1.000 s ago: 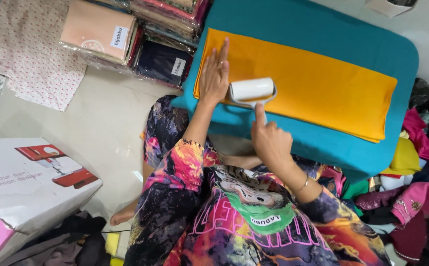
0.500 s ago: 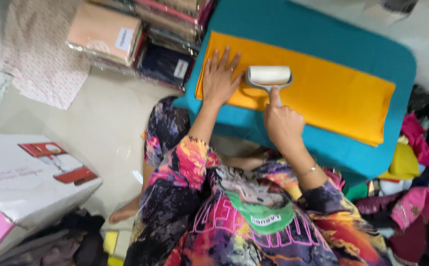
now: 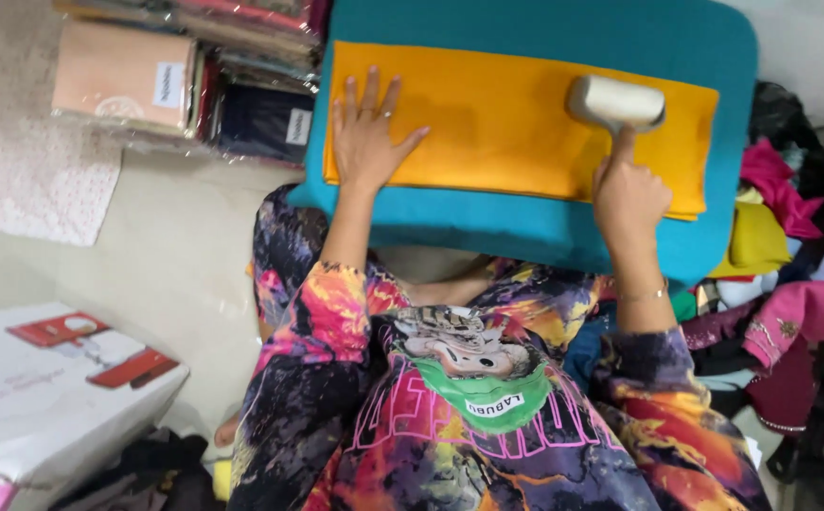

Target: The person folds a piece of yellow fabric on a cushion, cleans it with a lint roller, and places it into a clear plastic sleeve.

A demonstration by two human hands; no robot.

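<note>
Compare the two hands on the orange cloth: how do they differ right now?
The left hand lies flat with fingers spread, palm down on the orange cloth near its left end; the right hand is curled around the handle of a cream iron near the right end. The left hand holds nothing; the right grips a tool. Both are over the same cloth on the teal board.

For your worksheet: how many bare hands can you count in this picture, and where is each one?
2. The left hand lies flat, fingers spread, on the left end of the orange cloth. The right hand grips the handle of a small cream iron near the cloth's right end.
</note>
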